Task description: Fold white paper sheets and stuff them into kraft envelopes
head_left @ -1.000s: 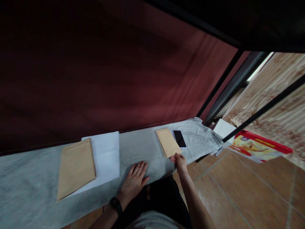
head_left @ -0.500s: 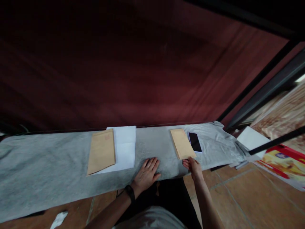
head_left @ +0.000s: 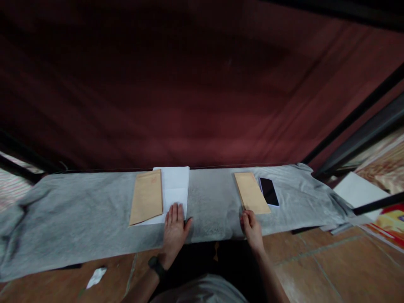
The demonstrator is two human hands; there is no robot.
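Observation:
My left hand (head_left: 174,231) lies flat, fingers stretched out, with its fingertips on the near part of a white paper sheet or stack (head_left: 176,185). A large brown envelope (head_left: 147,198) overlaps the left side of that paper. On the right, my right hand (head_left: 251,229) is closed, its fingers curled at the near left corner of a smaller brown envelope (head_left: 252,193). That envelope looks thick, perhaps a stack; the exact grip is partly hidden by the fingers. Just right of it lies a phone (head_left: 269,192) with a dark screen.
Everything rests on a long, narrow surface covered with grey cloth (head_left: 94,210). Behind it hangs a dark red curtain-like sheet (head_left: 189,118). Dark bars (head_left: 356,113) frame the right side. A crumpled white scrap (head_left: 96,277) lies on the tiled floor (head_left: 315,269).
My left hand has moved left from the grey cloth onto the white paper. My right hand has shifted along the smaller envelope's near edge to its left corner. The view has turned slightly left.

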